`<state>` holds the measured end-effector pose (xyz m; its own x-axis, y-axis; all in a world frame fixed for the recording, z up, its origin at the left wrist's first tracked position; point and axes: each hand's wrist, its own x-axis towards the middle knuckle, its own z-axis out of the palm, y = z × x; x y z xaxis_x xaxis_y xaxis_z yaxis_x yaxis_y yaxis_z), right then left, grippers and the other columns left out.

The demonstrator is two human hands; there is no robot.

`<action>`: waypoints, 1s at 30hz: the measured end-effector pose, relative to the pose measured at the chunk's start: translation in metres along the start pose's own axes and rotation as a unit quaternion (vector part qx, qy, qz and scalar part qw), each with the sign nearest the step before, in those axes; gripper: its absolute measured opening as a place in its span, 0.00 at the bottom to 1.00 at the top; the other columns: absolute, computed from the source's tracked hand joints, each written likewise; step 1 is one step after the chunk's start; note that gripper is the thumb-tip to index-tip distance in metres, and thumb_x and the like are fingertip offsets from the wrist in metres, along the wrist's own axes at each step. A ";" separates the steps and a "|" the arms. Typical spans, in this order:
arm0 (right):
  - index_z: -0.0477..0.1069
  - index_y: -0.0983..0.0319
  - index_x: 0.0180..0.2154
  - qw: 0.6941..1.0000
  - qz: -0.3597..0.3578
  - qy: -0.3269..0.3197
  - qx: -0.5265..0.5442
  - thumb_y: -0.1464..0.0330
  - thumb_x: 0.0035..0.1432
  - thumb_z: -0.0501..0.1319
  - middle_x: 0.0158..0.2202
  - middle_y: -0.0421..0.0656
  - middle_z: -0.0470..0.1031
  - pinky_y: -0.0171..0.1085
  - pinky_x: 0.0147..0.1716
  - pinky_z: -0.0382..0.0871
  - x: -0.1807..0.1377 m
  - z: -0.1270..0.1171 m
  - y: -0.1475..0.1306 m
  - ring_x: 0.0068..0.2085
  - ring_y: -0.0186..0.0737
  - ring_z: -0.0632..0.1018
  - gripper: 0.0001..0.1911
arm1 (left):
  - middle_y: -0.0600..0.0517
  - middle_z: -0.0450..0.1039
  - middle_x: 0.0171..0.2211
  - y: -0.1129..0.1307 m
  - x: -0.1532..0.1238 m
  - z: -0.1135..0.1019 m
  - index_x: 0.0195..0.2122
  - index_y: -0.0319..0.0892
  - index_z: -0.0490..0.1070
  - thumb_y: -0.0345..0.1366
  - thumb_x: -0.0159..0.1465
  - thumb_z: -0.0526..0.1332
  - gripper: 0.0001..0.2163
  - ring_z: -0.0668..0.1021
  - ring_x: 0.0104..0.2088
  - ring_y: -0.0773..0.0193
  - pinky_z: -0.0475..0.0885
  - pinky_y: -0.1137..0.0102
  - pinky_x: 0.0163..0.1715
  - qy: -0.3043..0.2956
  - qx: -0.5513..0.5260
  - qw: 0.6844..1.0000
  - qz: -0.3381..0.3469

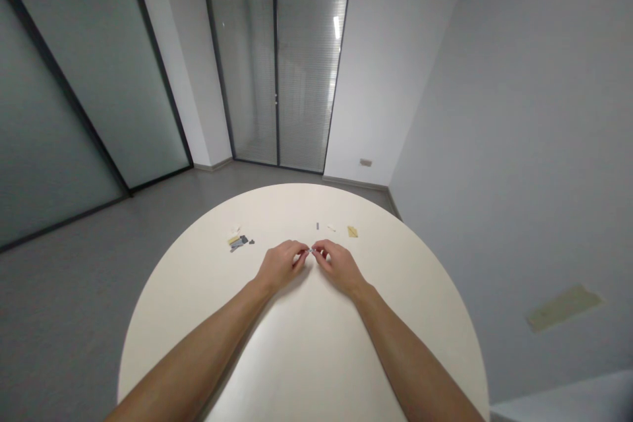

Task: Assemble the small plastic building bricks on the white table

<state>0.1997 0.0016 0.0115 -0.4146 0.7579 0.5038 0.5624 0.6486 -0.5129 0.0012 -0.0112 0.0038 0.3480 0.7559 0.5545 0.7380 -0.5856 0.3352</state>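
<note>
My left hand (283, 264) and my right hand (337, 265) meet fingertip to fingertip over the middle of a round white table (306, 343). Both pinch one tiny grey piece (310, 250) between them; it is too small to name. The fingers of each hand are curled and closed. To the left of my left hand lies a small heap of grey and tan flat pieces (239, 241). Beyond my right hand lie a small dark piece (317, 226), a pale piece (330, 228) and a tan piece (352, 231).
The table's far edge is close behind the loose pieces. Grey floor surrounds the table. A glass double door with blinds (279, 79) stands at the back, a glass partition (74, 92) on the left, and a grey wall on the right.
</note>
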 end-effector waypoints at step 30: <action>0.72 0.57 0.43 1.000 0.012 -0.010 0.002 0.70 0.65 0.57 0.36 0.40 0.77 0.35 0.39 0.67 0.000 0.000 -0.001 0.36 0.37 0.76 0.07 | 0.52 0.78 0.39 -0.002 0.000 0.002 0.43 0.45 0.71 0.33 0.67 0.56 0.06 0.78 0.39 0.64 0.71 0.70 0.40 -0.010 -0.002 1.000 -0.008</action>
<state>0.1995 0.0003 0.0123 -0.4146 0.7748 0.4772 0.5692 0.6300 -0.5283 0.0009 -0.0097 0.0011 0.3468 0.7711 0.5340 0.7416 -0.5740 0.3472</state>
